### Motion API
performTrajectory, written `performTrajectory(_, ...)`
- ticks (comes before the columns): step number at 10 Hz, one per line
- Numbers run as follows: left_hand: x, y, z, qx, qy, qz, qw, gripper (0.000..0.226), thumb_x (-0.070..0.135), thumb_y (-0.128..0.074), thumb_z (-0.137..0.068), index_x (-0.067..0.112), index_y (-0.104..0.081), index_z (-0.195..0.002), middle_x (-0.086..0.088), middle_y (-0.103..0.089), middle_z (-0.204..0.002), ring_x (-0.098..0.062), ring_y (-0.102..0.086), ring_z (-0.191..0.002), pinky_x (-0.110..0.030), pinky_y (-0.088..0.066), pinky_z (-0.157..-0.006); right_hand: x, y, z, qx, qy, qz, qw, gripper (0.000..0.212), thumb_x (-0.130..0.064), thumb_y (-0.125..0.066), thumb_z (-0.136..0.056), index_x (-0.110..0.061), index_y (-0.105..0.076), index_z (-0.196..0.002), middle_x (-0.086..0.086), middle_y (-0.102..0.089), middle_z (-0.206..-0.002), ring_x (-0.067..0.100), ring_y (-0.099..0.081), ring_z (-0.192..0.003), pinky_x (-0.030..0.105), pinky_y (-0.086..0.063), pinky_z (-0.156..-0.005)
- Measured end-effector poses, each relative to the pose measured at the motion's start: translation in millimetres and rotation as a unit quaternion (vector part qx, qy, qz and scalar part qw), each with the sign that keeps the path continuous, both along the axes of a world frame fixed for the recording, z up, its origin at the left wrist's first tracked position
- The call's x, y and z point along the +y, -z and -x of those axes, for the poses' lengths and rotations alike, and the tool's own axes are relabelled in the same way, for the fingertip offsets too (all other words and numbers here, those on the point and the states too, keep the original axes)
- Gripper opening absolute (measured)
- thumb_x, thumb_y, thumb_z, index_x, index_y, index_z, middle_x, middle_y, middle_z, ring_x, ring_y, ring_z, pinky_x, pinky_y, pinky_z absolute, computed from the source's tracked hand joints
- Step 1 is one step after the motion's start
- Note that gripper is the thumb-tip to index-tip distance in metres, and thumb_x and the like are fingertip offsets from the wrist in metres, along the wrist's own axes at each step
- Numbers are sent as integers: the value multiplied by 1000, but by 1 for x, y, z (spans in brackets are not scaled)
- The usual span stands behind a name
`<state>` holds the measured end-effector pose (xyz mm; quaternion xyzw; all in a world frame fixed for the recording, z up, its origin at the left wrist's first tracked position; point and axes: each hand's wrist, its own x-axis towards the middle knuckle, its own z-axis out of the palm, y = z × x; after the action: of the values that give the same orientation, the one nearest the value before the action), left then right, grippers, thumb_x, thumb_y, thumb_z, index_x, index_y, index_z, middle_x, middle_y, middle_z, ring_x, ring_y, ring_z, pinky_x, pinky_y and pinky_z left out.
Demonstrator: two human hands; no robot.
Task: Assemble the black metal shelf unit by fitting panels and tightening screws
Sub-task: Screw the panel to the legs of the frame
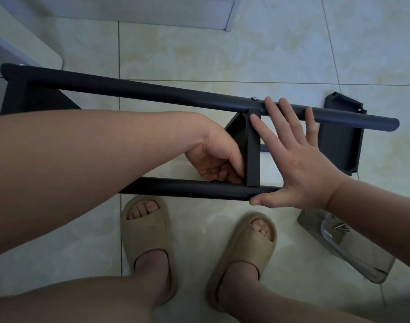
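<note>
Now the right hand [299, 164], spread flat, braces the panel [253, 148] between two black tubes [152, 89] over the floor [199, 54]; a slip could misalign the joint worked by the curled fingers of the left hand [213, 159] (their hold is hidden).

Head view, close above shelf frame [152, 92]

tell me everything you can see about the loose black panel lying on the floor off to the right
The loose panel is a matte black, metal-looking sheet with folded-up rims, notched corners and a small hole near its far right corner. It lies flat on the tiled floor, rims up. The far tube passes over its upper part in this view. The right hand is close to its left edge but does not touch it.
</note>
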<state>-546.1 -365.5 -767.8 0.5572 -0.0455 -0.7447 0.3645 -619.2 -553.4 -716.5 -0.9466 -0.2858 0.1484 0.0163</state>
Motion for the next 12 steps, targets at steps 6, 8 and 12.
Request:
performTrajectory(6,5,-4,-2,-3,4,14,1000,17,11,-63,-90,17,-65,-106,4,-64,-87,-9,-50,-69,-28,-43,-77,-1,2,0,-4,-2,-5,1000,129,-99,-34,-68,-16,-4,-162,16,6,-169,37,11,-155,69,9,-118)
performTrajectory(8,1,-2,0,-6,9,-13,1000,4,18,-62,-93,19,-65,-95,6,-62,-78,-7,-44,-62,-21,-36,-65,-1,2,-1,-3,-2,-10,1000,129,-100,-32,-68,-17,-3,-163,16,7,-169,37,11,-155,70,8,-118)
performTrajectory(12,1,-4,-1,-10,-6,-2,1000,8,7,-62,-91,14,-66,-91,4,-64,-76,-6,-46,-61,-19,-35,-65,-2,4,-1,-9,-3,-11,1000,129,-100,-32,-69,-17,-4,-163,15,6,-169,36,11,-156,70,8,-118)
